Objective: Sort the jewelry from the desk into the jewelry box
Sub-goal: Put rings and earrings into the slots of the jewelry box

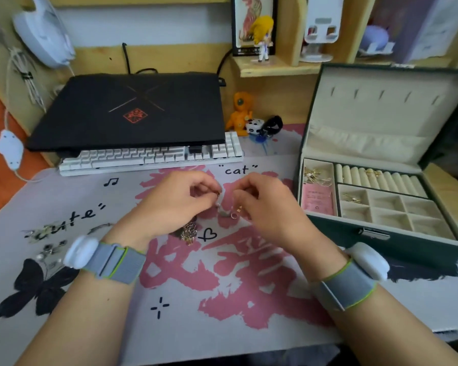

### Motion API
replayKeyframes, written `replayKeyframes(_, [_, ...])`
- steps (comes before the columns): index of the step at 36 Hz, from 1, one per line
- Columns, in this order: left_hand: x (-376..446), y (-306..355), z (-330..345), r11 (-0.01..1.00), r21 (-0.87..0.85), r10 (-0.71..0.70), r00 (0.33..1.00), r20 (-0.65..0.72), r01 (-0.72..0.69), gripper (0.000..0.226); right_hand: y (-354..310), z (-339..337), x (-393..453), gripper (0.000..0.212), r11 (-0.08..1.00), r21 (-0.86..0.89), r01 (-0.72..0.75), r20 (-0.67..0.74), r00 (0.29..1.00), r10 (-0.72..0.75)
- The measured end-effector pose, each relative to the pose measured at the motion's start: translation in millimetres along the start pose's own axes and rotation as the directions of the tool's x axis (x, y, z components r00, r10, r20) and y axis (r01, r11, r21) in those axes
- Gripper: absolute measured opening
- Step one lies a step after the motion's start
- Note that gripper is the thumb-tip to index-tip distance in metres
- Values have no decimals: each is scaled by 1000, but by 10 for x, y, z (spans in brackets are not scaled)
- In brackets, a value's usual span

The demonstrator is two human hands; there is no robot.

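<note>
My left hand and my right hand are close together over the middle of the desk mat, fingertips pinched on a small piece of jewelry with a gold ring-shaped part that hangs between them. Under my left hand lies a heap of gold chain. More small pieces of jewelry lie scattered on the mat at the far left. The green jewelry box stands open to the right, with gold items in its left compartment, on the ring rolls and in one small square compartment.
A white keyboard and a closed black laptop lie behind my hands. Small figurines stand by the wooden shelf. The box's raised lid stands at the back right. The printed desk mat reaches the front edge.
</note>
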State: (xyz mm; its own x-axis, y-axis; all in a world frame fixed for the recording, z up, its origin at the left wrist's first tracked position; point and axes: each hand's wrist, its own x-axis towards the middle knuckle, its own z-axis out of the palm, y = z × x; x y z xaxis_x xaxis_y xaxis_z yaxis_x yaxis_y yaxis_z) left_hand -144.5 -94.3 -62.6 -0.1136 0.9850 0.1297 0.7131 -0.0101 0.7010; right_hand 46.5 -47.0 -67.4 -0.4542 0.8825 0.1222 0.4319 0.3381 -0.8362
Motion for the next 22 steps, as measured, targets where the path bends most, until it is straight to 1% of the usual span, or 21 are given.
replayKeyframes(2, [-13,99,-28,996,-82,27,1000,9,-26,17,-40,-123,-15,13,989,142,-44,42,998,39])
replayKeyframes(3, [5,217,-24,993,-108,59,998,26,-56,18,-63,-254,-47,13,978,204,-54,35,998,48])
replayKeyframes(7, [68,529,11,977,-178,136,985,103,-116,21,-41,-590,-122,13,934,344,-93,62,995,76])
replayKeyframes(8, [52,558,3,972,-209,136,984,112,-110,21,-23,-613,-120,13,924,368,-103,82,994,78])
replayKeyframes(9, [79,678,52,961,-247,164,978,130,-128,20,11,-742,-165,13,915,389,-106,70,994,85])
replayKeyframes(11, [111,804,106,948,-292,179,971,161,-126,20,80,-912,-225,15,900,423,-105,68,994,84])
replayKeyframes(13, [189,983,219,940,-305,219,955,200,-151,19,168,-1175,-338,16,898,427,-108,35,994,103])
replayKeyframes(14, [189,997,205,944,-294,216,955,205,-150,19,188,-1217,-341,17,898,425,-110,38,994,103])
replayKeyframes(16, [277,1174,342,942,-277,256,937,237,-188,18,286,-1486,-466,17,888,446,-113,2,992,126])
replayKeyframes(19, [357,1326,469,943,-258,279,922,267,-210,18,381,-1750,-579,18,839,529,-126,-22,986,163])
replayKeyframes(21, [393,1410,540,944,-238,291,916,277,-228,16,422,-1884,-636,18,852,503,-144,-37,981,189])
replayKeyframes(22, [410,1469,597,944,-234,296,913,280,-234,15,457,-1952,-671,19,877,453,-157,-56,977,204])
